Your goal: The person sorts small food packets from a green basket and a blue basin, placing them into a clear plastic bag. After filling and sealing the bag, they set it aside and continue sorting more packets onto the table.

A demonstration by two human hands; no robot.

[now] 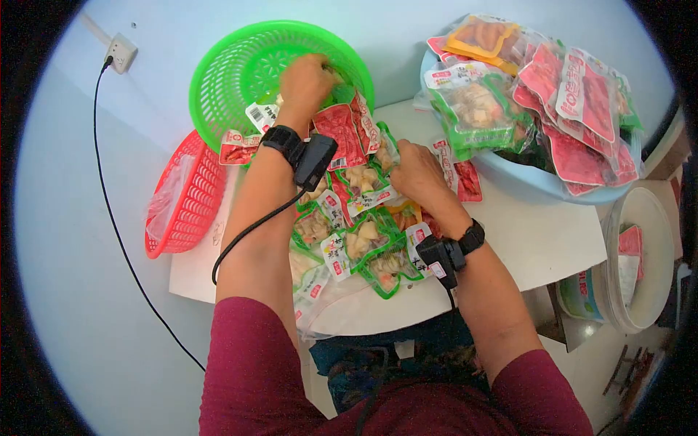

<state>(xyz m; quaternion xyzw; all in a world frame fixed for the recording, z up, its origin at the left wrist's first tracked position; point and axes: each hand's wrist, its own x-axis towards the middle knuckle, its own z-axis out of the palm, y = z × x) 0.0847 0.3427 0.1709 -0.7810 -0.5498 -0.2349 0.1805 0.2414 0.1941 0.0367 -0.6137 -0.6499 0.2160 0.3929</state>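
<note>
My left hand (305,86) is inside the green basket (218,94), its fingers curled downward; whatever they grip is mostly hidden behind the hand. On the white table, my right hand (422,173) closes on the edge of a green-edged food packet (387,151). Between my forearms lies a heap of sealed food packets. Among them are a red packet (339,136) and a clear, green-edged packet (363,238) with pale chunks inside. Another red packet (467,182) lies just right of my right hand. Black straps with small boxes and cables sit on both wrists.
A light blue basin (523,178) piled with red and green packets stands at the right. A red basket (193,196) holding a plastic bag leans at the left. Below the table's right edge is a white bucket (647,291). A black cable runs from the wall socket (122,54).
</note>
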